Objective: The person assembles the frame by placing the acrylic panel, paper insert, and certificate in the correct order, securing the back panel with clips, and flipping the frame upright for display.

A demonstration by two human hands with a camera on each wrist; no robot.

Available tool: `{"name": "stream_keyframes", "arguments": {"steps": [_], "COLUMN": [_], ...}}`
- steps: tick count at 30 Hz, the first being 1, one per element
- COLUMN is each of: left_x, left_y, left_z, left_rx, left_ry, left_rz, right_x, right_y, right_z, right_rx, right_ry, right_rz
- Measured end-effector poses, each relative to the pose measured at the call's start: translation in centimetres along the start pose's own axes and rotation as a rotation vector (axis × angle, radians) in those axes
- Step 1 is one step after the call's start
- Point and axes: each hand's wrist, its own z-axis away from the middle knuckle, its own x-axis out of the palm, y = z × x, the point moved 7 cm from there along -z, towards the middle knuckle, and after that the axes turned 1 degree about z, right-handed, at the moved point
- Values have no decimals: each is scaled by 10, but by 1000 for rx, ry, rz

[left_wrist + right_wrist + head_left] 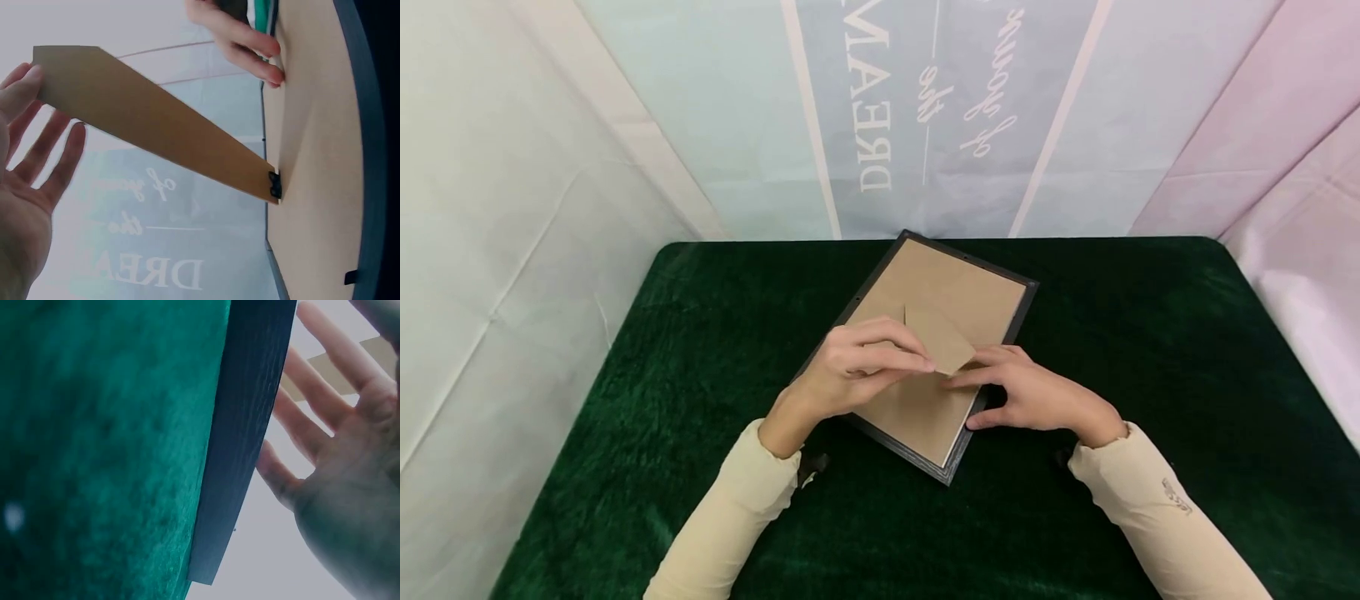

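A dark picture frame [898,451] lies face down and slanted on the green table, its brown backing board [962,283] upward. From the middle of the back a flat brown easel leg [156,119] stands raised on a small black hinge [275,185]. My left hand [850,362] pinches the free end of this leg between thumb and fingers. On the right side of the frame rests my right hand [1030,392], thumb at the outer edge and fingers reaching over the backing. In the right wrist view its fingers look spread beside the frame's dark side [240,444].
Dark green velvety cloth [1150,333] covers the table. A printed backdrop [962,108] with mirrored lettering rises behind the far edge, close to the frame's top corner. Pale cloth [512,250] hangs at the left. A small black tab [351,277] sits at the frame's inner edge.
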Motion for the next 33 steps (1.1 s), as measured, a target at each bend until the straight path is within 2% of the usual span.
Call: {"name": "stream_keyframes", "arguments": {"steps": [4,13,20,25,33], "left_x": [-5,-9,-4,-4,-5], "left_y": [0,-3,-4,-5,-6], "left_z": [0,-1,-2,-2,-2], "left_rx": [41,38,39,36,6], "left_ry": [63,98,101,109,110], "left_rz": [-1,-9,2,-1,4], "right_x": [1,3,3,0,0], "right_y": [-2,-7,-9,-16,-20], "right_z": [-2,-9,-5,-9,-19], "right_rx": [-22,-75,9,26,156], "right_ry": [9,8,21,22,-30], "right_rz": [38,78,182,226,198]}}
